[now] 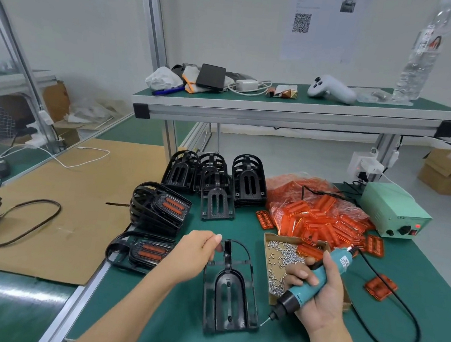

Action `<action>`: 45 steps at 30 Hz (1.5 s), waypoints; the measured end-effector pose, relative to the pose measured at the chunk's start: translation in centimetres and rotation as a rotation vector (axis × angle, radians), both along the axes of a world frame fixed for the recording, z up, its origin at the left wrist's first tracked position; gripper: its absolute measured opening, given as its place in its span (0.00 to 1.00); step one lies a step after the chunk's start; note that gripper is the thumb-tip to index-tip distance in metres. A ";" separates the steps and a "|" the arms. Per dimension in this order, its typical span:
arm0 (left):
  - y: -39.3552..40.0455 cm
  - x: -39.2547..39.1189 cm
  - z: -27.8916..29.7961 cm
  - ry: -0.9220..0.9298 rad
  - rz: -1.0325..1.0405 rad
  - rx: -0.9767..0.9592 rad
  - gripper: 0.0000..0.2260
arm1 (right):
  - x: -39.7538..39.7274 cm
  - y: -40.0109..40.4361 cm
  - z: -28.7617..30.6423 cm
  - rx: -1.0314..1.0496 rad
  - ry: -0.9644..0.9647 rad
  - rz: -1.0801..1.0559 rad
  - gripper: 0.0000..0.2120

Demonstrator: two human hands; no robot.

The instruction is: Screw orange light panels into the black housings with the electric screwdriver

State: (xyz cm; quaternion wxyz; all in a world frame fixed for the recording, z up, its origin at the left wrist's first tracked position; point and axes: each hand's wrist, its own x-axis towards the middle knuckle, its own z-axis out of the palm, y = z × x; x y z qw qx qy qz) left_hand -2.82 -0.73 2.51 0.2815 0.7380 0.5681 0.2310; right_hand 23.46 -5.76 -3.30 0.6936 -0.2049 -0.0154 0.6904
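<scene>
On the green desk [181,332], near its front edge, the left hand [197,253] reaches in from the lower left with its fingers curled, pinching the top arch of a black housing [230,290] that lies flat just in front of the person. The right hand [314,292] comes in from the lower right, wrapped around the teal electric screwdriver [312,282], which is tilted with its bit pointing down and left, its tip just beside the housing's lower right corner. A black cord [398,306] loops from the tool's rear across the desk. Directly behind the right hand sits a shallow cardboard box [268,238] holding loose silver screws [282,256], with one orange panel resting in it. Beyond the box, a clear plastic bag [294,188] spills a heap of orange light panels [329,225]. Left of the housing lie finished housings [157,211] with orange panels fitted, and behind them stand stacks of empty black housings [213,175].
</scene>
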 end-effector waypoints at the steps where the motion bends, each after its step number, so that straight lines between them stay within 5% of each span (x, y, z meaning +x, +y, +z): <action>1: 0.3 0.2 -0.4 0.008 0.008 -0.010 0.20 | 0.0 0.0 0.0 0.004 -0.001 0.000 0.16; 10: 1.3 2.2 -4.7 0.061 0.043 -0.109 0.13 | 0.1 0.1 -0.4 0.049 -0.015 0.011 0.14; 17: 0.6 2.0 -6.5 0.059 0.045 -0.125 0.21 | 0.0 0.2 -0.2 0.013 -0.052 0.010 0.15; 23: -3.2 0.8 -6.1 0.082 0.083 0.053 0.29 | -0.2 0.4 -0.1 0.020 -0.058 0.000 0.17; 33: -9.5 -0.7 -11.3 0.241 -0.135 0.311 0.41 | -0.1 0.8 -0.9 0.014 -0.045 0.035 0.17; 45: -9.5 -0.7 -11.1 0.226 -0.113 0.359 0.29 | -0.2 0.4 -0.3 -0.001 -0.048 0.052 0.15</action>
